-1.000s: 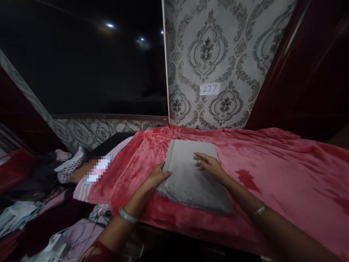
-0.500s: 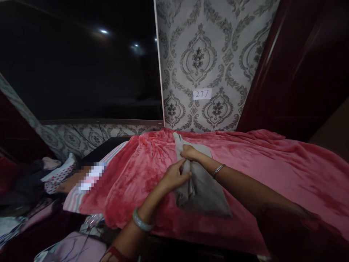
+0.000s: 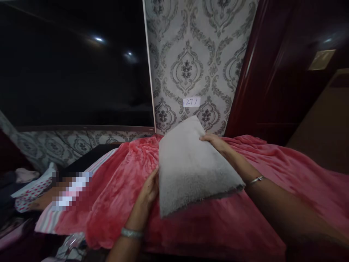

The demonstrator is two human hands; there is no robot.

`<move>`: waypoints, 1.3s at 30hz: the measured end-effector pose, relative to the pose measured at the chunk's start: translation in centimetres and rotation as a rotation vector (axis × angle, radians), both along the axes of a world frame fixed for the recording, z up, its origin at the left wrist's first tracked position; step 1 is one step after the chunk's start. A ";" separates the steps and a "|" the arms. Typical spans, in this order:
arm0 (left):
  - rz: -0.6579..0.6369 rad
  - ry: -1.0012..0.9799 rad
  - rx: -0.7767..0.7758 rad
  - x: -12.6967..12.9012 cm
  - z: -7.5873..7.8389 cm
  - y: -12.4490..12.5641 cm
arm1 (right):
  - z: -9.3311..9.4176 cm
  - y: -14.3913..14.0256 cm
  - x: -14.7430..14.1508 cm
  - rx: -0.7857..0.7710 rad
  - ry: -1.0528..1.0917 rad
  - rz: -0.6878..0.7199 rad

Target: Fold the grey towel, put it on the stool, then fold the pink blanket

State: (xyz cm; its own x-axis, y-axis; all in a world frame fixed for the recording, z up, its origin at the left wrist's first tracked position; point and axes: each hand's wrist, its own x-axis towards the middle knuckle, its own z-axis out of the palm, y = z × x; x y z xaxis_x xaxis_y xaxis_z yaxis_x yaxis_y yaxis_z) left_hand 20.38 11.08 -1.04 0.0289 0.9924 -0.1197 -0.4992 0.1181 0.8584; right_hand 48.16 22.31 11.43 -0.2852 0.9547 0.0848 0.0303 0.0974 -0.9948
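A pale grey, fuzzy-faced cushion (image 3: pixel 188 163) is held up, tilted, over the pink blanket (image 3: pixel 120 189). My left hand (image 3: pixel 151 186) grips its left edge, with most of the fingers hidden behind it. On the upper right edge, my right hand (image 3: pixel 216 143) has its thumb on the plush face and the other fingers out of sight underneath. The cushion's lower edge points toward me and its back is hidden.
A large dark television screen (image 3: pixel 73 69) fills the left. Patterned wallpaper (image 3: pixel 188 54) bears a paper label (image 3: pixel 191 102) reading 277. Dark red glossy wood panelling (image 3: pixel 261 83) stands at right. Several cloths, including a red-dotted one (image 3: pixel 35 191), lie at lower left.
The cushion has been lifted and turned over, from its smooth grey side to its plush pale face. My hands have moved apart from its folded left edge to opposite edges.
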 end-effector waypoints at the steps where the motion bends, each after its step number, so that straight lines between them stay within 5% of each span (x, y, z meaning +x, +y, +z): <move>1: 0.036 0.042 0.011 -0.4 0.0 0.1 | -2.0 -0.3 0.9 -0.092 0.038 0.004; 6: 0.113 0.297 -0.030 -1.8 -1.7 0.7 | -12.8 -3.3 3.2 -0.374 0.105 0.028; 10: 0.126 0.345 -0.038 -1.8 -2.9 0.9 | -16.3 -4.5 3.5 -0.359 0.163 -0.003; 17: 0.200 0.386 0.026 -1.3 -2.8 1.0 | -15.3 -3.0 3.6 -0.196 0.217 -0.032; 22: 0.220 0.547 0.022 -1.6 -3.1 1.5 | -16.5 -2.8 3.9 -0.203 0.080 -0.076; 26: 0.356 1.094 0.281 -0.8 -2.1 0.1 | -16.7 -2.7 5.1 -0.128 -0.083 -0.168; 29: 0.146 1.538 0.647 1.9 -1.6 -3.0 | -15.3 -3.1 4.6 0.250 -0.348 -0.305; 32: -0.175 1.788 0.880 5.3 -2.3 -6.3 | -14.3 -4.4 1.5 0.689 -0.663 0.019; 35: -0.228 1.923 0.899 7.2 -3.5 -8.2 | -14.4 -5.0 -1.8 0.780 -0.902 0.449; 39: -0.202 1.947 0.904 7.2 -4.2 -8.8 | -15.1 -1.6 -2.6 0.753 -1.081 0.440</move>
